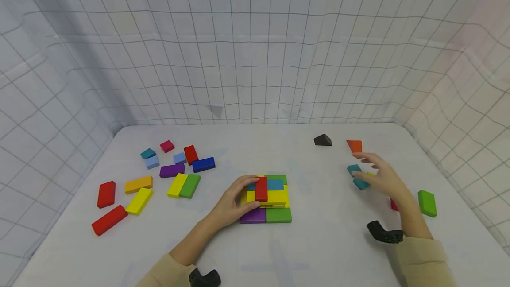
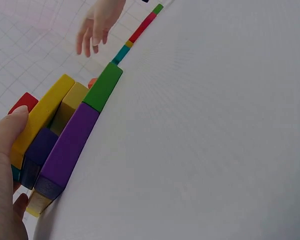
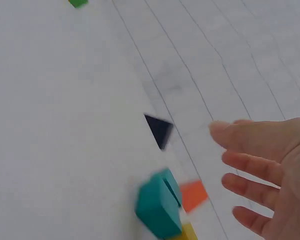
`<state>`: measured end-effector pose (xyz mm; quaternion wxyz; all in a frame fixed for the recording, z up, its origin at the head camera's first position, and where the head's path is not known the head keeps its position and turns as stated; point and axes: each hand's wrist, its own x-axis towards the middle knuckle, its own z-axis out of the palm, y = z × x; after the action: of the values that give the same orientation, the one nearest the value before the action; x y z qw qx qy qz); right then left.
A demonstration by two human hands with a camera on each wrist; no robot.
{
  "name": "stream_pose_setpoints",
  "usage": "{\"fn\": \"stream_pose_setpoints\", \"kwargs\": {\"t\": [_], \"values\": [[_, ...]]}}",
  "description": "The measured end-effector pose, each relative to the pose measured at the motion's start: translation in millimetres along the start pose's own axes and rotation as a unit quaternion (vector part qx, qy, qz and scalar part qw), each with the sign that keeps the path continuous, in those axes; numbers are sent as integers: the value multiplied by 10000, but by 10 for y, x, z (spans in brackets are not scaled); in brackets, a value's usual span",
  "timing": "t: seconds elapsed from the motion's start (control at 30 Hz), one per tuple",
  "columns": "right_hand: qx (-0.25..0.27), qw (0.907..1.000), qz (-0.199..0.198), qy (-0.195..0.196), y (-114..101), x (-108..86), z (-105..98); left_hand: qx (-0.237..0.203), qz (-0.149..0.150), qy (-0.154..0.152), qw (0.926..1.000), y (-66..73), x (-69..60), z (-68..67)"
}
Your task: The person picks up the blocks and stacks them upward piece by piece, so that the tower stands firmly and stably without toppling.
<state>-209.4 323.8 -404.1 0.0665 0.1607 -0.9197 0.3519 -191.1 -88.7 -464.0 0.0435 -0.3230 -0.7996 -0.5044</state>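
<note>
left hand (image 1: 228, 207) pinches a red block (image 1: 261, 189); near the relaxed, empty right hand (image 1: 381, 179), teal blocks (image 1: 361, 184) look light, rigid, best pinched by their sides.

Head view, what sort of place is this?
Probably a small screened-off tabletop workspace, though I can't be sure: a grid-lined curtain hangs along the back and both sides of a white table, which bears a stack of colored blocks.

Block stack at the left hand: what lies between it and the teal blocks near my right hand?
The head view shows only bare white table between the block stack and the teal blocks.
</note>
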Motion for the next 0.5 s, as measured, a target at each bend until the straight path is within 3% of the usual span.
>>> {"fn": "stream_pose_setpoints", "kwargs": {"t": [0.23,0.5], "values": [[-222,9939,760,-768,493,-356,-434,-104,-94,-10,9999,7,-8,0],[-317,9821,1440,-1175,674,-441,-470,-51,-65,25,10000,16,-6,-4]]}}
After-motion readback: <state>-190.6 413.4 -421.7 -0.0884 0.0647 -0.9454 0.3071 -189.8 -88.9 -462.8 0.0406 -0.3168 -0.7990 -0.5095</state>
